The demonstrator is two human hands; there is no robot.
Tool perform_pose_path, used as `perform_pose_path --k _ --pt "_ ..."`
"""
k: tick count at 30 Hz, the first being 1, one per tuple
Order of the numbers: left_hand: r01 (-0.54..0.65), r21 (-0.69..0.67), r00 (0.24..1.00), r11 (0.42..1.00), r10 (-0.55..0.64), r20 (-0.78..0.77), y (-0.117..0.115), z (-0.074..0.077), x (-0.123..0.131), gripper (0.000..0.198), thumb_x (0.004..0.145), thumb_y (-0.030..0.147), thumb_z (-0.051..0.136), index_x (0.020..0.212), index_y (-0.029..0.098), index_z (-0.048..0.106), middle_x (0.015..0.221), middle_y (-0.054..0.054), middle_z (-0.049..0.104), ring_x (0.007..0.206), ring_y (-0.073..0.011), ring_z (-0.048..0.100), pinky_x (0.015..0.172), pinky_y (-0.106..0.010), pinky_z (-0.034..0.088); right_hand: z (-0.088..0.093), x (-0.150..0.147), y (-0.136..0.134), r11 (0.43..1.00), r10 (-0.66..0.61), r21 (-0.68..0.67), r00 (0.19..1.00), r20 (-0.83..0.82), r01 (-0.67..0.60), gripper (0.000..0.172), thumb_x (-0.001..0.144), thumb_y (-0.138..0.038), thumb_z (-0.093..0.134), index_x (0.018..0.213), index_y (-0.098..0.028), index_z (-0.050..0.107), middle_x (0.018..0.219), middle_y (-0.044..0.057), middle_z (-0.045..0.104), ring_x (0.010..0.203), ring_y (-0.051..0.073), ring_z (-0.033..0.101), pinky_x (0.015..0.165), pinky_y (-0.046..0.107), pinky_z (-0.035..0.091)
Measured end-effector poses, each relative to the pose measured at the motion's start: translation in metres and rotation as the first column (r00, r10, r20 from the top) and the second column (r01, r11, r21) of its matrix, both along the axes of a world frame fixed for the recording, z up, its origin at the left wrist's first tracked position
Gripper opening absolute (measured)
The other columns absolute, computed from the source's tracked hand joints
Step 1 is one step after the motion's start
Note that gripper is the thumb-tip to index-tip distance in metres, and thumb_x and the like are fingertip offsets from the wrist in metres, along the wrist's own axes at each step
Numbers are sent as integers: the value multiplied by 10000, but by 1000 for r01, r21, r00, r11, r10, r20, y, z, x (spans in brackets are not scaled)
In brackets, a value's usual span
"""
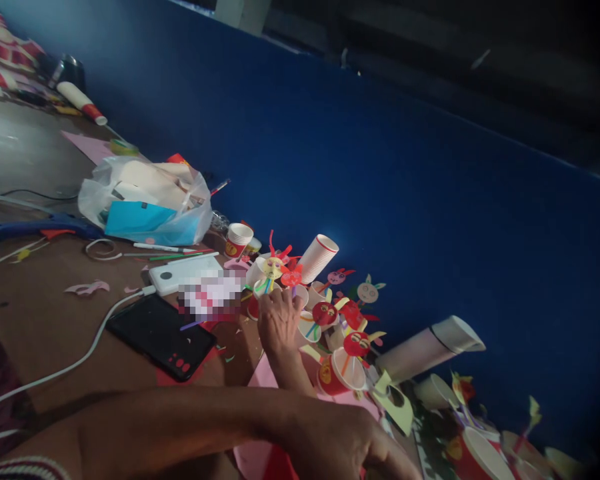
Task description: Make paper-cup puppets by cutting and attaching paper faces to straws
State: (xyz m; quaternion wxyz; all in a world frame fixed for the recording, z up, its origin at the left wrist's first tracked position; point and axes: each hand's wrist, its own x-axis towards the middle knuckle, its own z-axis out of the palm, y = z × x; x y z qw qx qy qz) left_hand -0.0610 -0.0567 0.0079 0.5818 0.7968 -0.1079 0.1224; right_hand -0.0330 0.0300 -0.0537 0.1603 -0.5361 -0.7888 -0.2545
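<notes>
My right hand reaches in among paper cups, its fingers bent around a red-and-white paper cup. Colored straws and a yellow paper face with red strips rise from that spot. Just above the knuckles is a red paper figure. My left arm crosses in front from the left, and my left hand is low in the view, near a red cup that bears a red face on a straw. Its fingers point down to the right, partly hidden and blurred, so I cannot make out anything in them.
A stack of cups leans behind the figures; a longer stack lies to the right. Left are a black phone case, a white power bank with cable, and a plastic bag of paper. A blue wall stands behind.
</notes>
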Motion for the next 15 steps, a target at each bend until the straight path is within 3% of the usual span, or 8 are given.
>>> perform_pose_path --k 4,15 --pt "39 19 999 999 -39 -28 2 4 -4 605 672 186 532 1270 98 499 963 -11 540 660 -90 489 548 -174 407 -1 1 2 1000 -1 10 1000 -23 1 123 835 -142 525 767 -202 607 788 37 610 795 213 455 729 364 246" --pt "-4 -41 998 999 1 -62 -1 -2 0 584 663 149 523 1245 109 526 894 2 517 607 -74 441 526 -169 368 6 16 9 997 30 77 978 -207 -14 148 879 -278 527 802 -230 645 796 16 623 833 191 471 727 324 241"
